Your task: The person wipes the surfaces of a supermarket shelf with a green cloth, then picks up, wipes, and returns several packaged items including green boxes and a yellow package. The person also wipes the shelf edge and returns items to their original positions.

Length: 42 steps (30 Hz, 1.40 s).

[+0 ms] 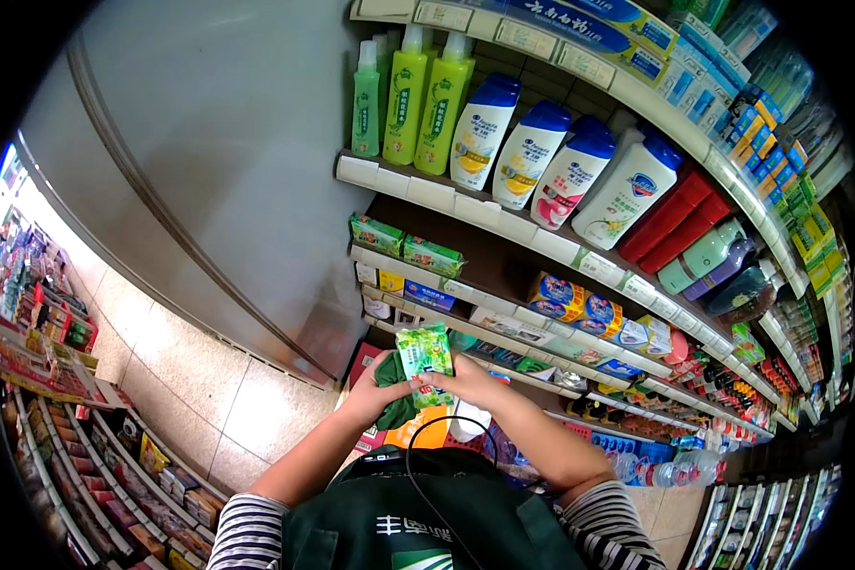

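Both hands meet in front of the dark green apron (427,499). My left hand (377,392) grips a bunched dark green cloth (392,420), its thumb resting on the lower part of a green and white plastic-wrapped packet (425,353). From the other side, my right hand (474,381) holds the same packet, with its thumb across the front. The packet stands roughly upright over the cloth. Beyond the hands, two green wrapped soap packs (433,255) lie at the left end of a shelf.
Shelves with price-label rails (427,187) curve away to the right, holding shampoo bottles (484,132), green spray bottles (405,107) and detergent bars (557,296). A grey panel (221,142) stands at the left. Lower left is another stocked shelf (100,477) beside the tiled floor (185,356).
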Each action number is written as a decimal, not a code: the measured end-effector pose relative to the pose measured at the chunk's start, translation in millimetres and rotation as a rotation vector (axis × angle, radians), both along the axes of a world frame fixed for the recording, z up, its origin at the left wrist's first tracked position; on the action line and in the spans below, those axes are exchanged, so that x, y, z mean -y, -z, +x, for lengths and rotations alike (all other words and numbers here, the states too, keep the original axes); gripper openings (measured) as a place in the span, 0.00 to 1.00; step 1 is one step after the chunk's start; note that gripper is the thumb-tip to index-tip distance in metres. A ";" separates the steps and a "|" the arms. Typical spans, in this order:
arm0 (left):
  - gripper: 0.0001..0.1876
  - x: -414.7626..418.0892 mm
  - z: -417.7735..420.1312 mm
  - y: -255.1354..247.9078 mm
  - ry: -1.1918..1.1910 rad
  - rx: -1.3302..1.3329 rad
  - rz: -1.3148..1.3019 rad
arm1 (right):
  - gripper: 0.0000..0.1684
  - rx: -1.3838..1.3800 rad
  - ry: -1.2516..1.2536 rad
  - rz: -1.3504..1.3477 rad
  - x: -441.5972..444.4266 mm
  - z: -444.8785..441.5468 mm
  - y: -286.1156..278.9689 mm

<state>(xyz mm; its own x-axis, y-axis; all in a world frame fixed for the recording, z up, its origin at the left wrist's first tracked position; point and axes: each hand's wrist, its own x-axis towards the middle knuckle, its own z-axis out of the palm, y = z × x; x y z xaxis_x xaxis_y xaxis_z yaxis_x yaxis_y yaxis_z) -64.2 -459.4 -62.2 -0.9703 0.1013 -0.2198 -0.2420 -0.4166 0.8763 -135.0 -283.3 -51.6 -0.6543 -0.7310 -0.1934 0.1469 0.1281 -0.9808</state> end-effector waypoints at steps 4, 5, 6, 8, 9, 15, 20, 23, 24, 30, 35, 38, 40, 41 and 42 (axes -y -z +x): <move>0.24 -1.2 -4.9 -9.9 -0.026 0.033 -0.053 | 0.28 0.172 0.221 0.004 -27.9 6.8 -9.8; 0.22 1.7 -5.6 -16.6 -0.055 0.042 0.010 | 0.29 0.218 0.297 -0.012 -35.8 6.3 -11.5; 0.21 4.0 -6.7 -21.6 -0.056 0.041 0.029 | 0.29 0.230 0.349 -0.001 -51.5 1.2 4.1; 0.21 17.0 -0.9 -27.6 -0.075 0.071 0.061 | 0.27 0.219 0.393 0.025 -64.2 1.5 -11.8; 0.21 22.0 2.7 -27.8 -0.095 0.053 0.049 | 0.25 0.209 0.422 0.040 -70.5 1.8 -19.7; 0.21 57.4 34.9 -48.2 -0.248 -0.011 -0.056 | 0.28 0.115 0.496 0.032 -95.0 6.1 -18.4; 0.21 87.6 65.2 -58.3 -0.342 -0.014 -0.058 | 0.28 0.076 0.511 0.055 -91.4 6.6 -13.6; 0.22 97.3 77.9 -56.2 -0.354 -0.031 -0.120 | 0.28 0.082 0.487 0.083 -87.0 4.5 -17.7; 0.23 98.7 81.4 -59.2 -0.346 -0.044 -0.120 | 0.27 0.072 0.491 0.074 -85.7 4.6 -19.2; 0.29 107.2 100.6 -100.4 -0.415 -0.313 -0.064 | 0.25 -0.015 0.415 0.220 -97.2 -9.4 -16.7; 0.38 128.7 108.4 -124.6 -0.361 -0.757 0.085 | 0.26 0.010 0.444 0.211 -91.1 -1.3 -26.6; 0.39 124.9 109.5 -119.6 -0.441 -0.646 0.042 | 0.27 0.007 0.417 0.227 -90.9 1.0 -20.8; 0.37 120.9 111.4 -111.5 -0.445 -0.597 0.052 | 0.27 -0.045 0.372 0.303 -94.0 -0.4 -20.5; 0.37 120.3 111.8 -112.8 -0.443 -0.596 0.058 | 0.27 -0.070 0.349 0.341 -94.3 -2.1 -20.6; 0.36 117.7 109.6 -112.1 -0.437 -0.596 0.072 | 0.26 -0.108 0.355 0.321 -97.2 -4.1 -17.9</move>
